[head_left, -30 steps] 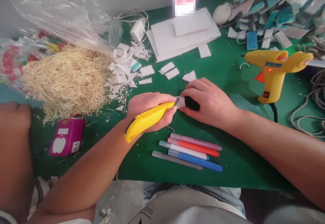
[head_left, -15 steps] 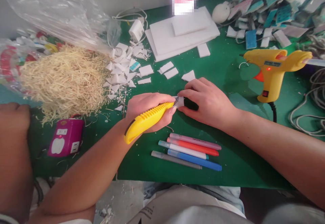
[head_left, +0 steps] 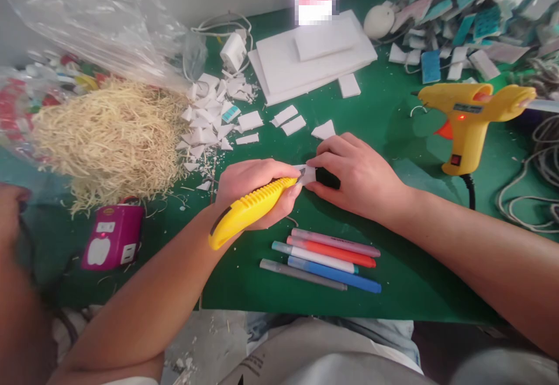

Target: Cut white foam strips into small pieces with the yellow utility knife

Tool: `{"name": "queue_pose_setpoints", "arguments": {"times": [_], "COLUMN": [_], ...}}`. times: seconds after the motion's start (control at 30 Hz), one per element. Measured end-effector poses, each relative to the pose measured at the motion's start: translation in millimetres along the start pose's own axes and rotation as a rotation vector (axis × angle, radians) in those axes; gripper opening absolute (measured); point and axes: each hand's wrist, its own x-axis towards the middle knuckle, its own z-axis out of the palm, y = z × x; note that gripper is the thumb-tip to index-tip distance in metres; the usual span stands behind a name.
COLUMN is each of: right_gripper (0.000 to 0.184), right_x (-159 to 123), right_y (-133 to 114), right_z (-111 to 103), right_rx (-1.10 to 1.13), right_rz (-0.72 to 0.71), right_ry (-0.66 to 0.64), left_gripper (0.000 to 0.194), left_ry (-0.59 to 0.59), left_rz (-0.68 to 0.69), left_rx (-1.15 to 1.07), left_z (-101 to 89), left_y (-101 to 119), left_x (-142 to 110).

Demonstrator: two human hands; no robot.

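Note:
My left hand (head_left: 257, 190) is closed around a yellow utility knife (head_left: 251, 210), its handle slanting down to the left. The blade end reaches a small white foam board piece (head_left: 309, 173) on the green table. Fingertips of my right hand (head_left: 349, 169) pinch that piece from the right side, thumb below and fingers above. Part of the piece is hidden under the blade and fingers. Just beyond my hands lie cut white pieces (head_left: 294, 125) and a pointed white scrap (head_left: 323, 130). Several markers (head_left: 334, 251) lie in a row nearer to me.
A yellow hot glue gun (head_left: 469, 123) with a lit red light stands at right, its cord running down. White foam sheets (head_left: 318, 64) are stacked at the back. Wood shavings (head_left: 109, 134) and a purple power adapter (head_left: 113, 236) lie left. Another person's arm (head_left: 17, 268) is at far left.
The knife handle's rear end has swung slightly left and down, while the blade stays at the white piece. The other person's arm at far left has shifted left. My right hand holds still.

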Motion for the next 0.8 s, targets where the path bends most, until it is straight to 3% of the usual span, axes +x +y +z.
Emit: {"name": "queue_pose_setpoints", "arguments": {"times": [0.8], "right_gripper": [0.022], "right_x": [0.6], "right_y": [0.4], "right_z": [-0.4], "right_rx": [-0.015], "right_rz": [0.017], "right_ry": [-0.029], "left_gripper": [0.025], "left_ry": [-0.014], "left_rz": [0.005], "left_rx": [-0.024], "left_z": [-2.4], "left_y": [-1.6], "left_x": [0.4]}}
